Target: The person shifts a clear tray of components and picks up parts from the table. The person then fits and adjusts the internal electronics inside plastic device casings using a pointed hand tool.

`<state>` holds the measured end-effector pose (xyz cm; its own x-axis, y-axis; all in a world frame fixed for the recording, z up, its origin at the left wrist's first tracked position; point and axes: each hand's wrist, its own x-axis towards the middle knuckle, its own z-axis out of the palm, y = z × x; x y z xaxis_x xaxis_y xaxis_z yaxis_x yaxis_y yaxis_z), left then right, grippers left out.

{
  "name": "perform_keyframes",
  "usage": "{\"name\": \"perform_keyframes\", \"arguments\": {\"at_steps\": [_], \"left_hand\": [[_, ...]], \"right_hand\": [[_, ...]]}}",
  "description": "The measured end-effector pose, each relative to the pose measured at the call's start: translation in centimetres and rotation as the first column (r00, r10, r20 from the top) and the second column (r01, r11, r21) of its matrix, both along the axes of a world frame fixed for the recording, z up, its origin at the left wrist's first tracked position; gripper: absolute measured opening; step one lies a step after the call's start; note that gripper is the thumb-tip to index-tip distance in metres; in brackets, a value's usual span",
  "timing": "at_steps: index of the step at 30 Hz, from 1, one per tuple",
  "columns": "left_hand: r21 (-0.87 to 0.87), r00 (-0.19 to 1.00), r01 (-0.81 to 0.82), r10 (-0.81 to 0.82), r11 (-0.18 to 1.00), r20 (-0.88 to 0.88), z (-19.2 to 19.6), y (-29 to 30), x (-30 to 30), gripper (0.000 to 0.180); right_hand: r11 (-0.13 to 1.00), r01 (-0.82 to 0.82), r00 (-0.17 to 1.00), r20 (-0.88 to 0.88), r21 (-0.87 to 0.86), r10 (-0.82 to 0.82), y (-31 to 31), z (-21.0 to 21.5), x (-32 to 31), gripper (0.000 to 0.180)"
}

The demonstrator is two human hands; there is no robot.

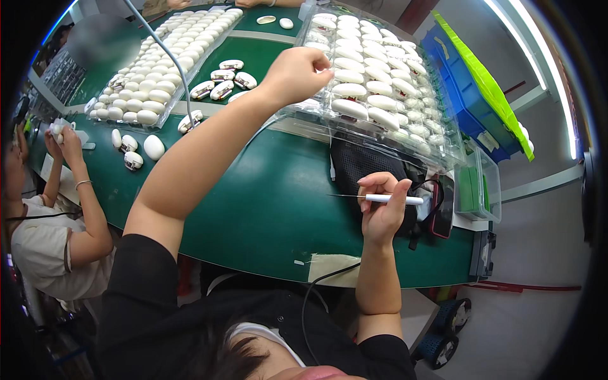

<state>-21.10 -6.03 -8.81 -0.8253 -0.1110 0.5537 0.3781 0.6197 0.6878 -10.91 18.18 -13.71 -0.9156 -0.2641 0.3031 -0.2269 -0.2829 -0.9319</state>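
My left hand (296, 75) is stretched out over the far side of the table, at the left edge of a clear plastic tray (453, 136). Its fingers are curled together next to the white oval shells (348, 76) in that tray; whatever they pinch, if anything, is hidden. Nearer to me, my right hand (384, 215) holds a white-handled pick (405, 200) between thumb and fingers. Its thin metal tip points left above the green tabletop (272, 202).
Several white oval pieces (221, 76) with inner parts showing lie left of my forearm, beyond a cable (168, 50). Another full tray (149, 95) stands far left. A black mesh bag (361, 168), clear bin (487, 190) and blue crate (453, 76) are right. A co-worker (57, 247) works at left.
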Motion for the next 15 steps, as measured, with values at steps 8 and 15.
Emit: {"name": "perform_keyframes", "arguments": {"at_steps": [8,15], "left_hand": [[-0.505,0.904,0.125,0.111,0.854,0.413,1.0,3.9,-5.1,0.039],[-0.028,0.984,0.116,-0.111,0.993,0.143,2.1,0.9,1.1,0.035]], "right_hand": [[0.999,0.045,0.998,-0.041,0.024,-0.044,-0.4,-0.1,0.8,0.065],[0.995,0.103,0.995,-0.012,0.017,-0.103,-0.4,0.1,0.9,0.069]]}}
